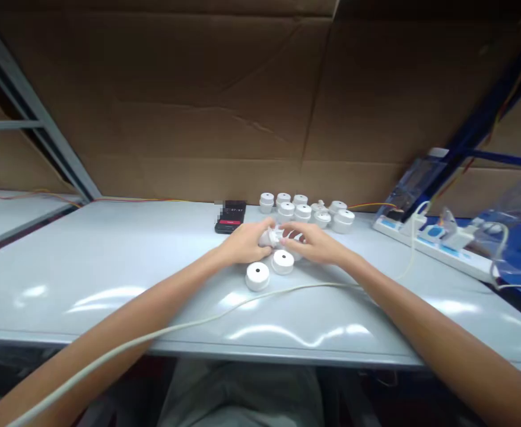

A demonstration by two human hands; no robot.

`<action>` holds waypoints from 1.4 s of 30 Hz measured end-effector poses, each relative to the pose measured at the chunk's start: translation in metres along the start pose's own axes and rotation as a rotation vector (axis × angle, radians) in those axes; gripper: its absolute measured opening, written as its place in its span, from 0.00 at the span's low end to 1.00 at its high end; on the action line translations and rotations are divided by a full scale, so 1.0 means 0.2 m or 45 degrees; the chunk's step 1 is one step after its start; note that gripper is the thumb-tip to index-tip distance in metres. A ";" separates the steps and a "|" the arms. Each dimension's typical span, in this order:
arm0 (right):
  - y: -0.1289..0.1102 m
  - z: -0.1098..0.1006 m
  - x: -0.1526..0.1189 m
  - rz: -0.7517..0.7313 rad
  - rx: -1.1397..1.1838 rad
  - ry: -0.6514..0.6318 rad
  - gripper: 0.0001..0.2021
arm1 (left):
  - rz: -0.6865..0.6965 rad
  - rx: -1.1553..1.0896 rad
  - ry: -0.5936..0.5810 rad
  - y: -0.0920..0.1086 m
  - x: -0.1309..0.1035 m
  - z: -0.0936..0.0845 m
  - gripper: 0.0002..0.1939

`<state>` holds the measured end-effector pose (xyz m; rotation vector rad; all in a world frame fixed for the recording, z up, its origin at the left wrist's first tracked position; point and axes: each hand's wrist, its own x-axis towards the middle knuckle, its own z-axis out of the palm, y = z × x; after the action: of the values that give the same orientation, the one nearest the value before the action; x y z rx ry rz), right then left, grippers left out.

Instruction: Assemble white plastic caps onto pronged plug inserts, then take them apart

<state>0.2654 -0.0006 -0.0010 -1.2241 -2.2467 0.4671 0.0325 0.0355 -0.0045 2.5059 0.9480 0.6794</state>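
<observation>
A small white plastic part [267, 238] is pinched between the thumb and fingers of my left hand [244, 242], just above the table. My right hand [314, 243] comes in from the other side, its curled fingertips closed at the part's right end. Some of the part is hidden by the fingers. Close below my hands are two round white caps with a dark centre hole, one cap [282, 262] under the fingers and another cap [257, 277] nearer to me. More white plastic shows partly beneath my right hand.
Several white round housings [302, 212] stand grouped behind my hands. A black phone [231, 216] lies at the back. A white cable [225, 317] crosses the table [109, 261] and my left forearm. A power strip [438, 249] with plugs lies right, beside a cardboard wall [198, 107].
</observation>
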 end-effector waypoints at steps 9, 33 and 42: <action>0.03 -0.02 0.00 0.009 -0.058 0.048 0.16 | -0.137 0.345 0.052 -0.01 0.01 -0.01 0.19; 0.27 -0.11 0.02 0.162 -0.593 0.494 0.12 | -0.141 0.478 0.191 -0.02 0.32 -0.01 0.21; 0.12 -0.05 0.02 0.141 -0.233 0.387 0.13 | 0.136 -0.121 0.071 0.14 0.17 0.05 0.11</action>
<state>0.2855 0.0152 -0.0044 -1.4129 -2.0029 0.1060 0.0735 0.0375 0.0112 2.4786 0.7859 0.8123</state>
